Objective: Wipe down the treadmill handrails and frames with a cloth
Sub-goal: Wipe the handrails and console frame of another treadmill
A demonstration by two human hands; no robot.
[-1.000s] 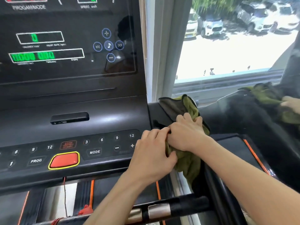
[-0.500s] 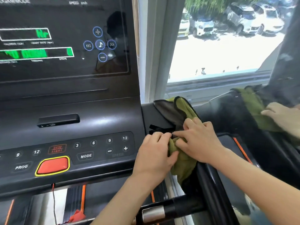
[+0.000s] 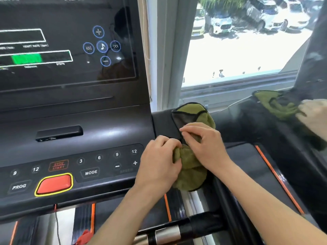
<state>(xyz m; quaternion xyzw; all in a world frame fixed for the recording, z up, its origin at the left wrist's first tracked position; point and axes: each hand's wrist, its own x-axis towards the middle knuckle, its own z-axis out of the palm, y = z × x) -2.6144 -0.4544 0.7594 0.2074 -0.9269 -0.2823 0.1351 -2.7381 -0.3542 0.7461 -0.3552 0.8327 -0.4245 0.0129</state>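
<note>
The olive-green cloth is draped over the treadmill's black right handrail, just where the rail meets the right edge of the console. Its upper end is laid on top of the rail with a darker inner face turned up, and its lower end is hung down over the rail's near side.

The cloth is held from both sides. The left grip is clenched on the bunched middle of the cloth, the fingers being curled into the fabric close to the console's "+" key. The right grip is closed on the cloth a little higher, where a fold is pinched between thumb and fingertips. The two hands are set nearly against each other.

On the console a red stop button ringed in yellow is seen at the lower left, and a green bar is lit on the display above. A black crossbar with silver bands is seen below the forearms.

Parked cars are visible through the window. At the right edge, another person's hand is laid against a second green cloth on a neighbouring dark machine.
</note>
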